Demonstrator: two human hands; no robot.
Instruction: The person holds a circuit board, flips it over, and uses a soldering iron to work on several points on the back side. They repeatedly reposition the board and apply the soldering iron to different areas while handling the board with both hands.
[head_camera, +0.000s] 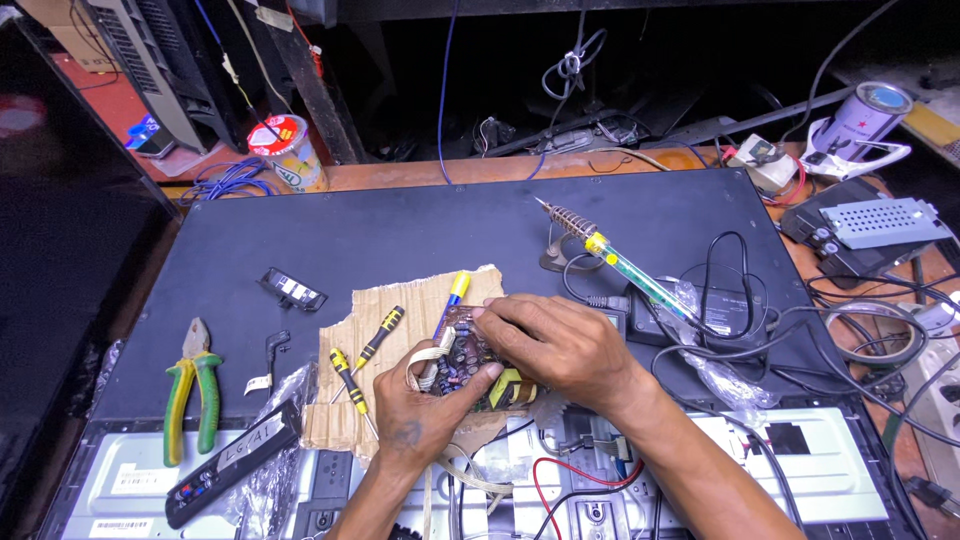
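Circuit board (468, 358), crowded with small components and a yellow-wound transformer at its near corner, sat held between both hands above a torn sheet of cardboard (415, 320) on the dark work surface (400, 230). The left hand (425, 410) gripped it from below, thumb pressed over the board's near edge, a beige ribbon cable (428, 358) looping past its fingers. The right hand (555, 345) closed over the board's far side from above, fingertips on its top edge, hiding much of it. Two yellow-and-black screwdrivers (365, 355) lay on the cardboard just left of the board, a blue-and-yellow one (450, 300) behind it. A soldering iron (625, 265) rested in its coiled stand behind the right hand, tangled black cables beside it. Green-handled pliers (192, 385) and a remote control (235, 460) lay well to the left
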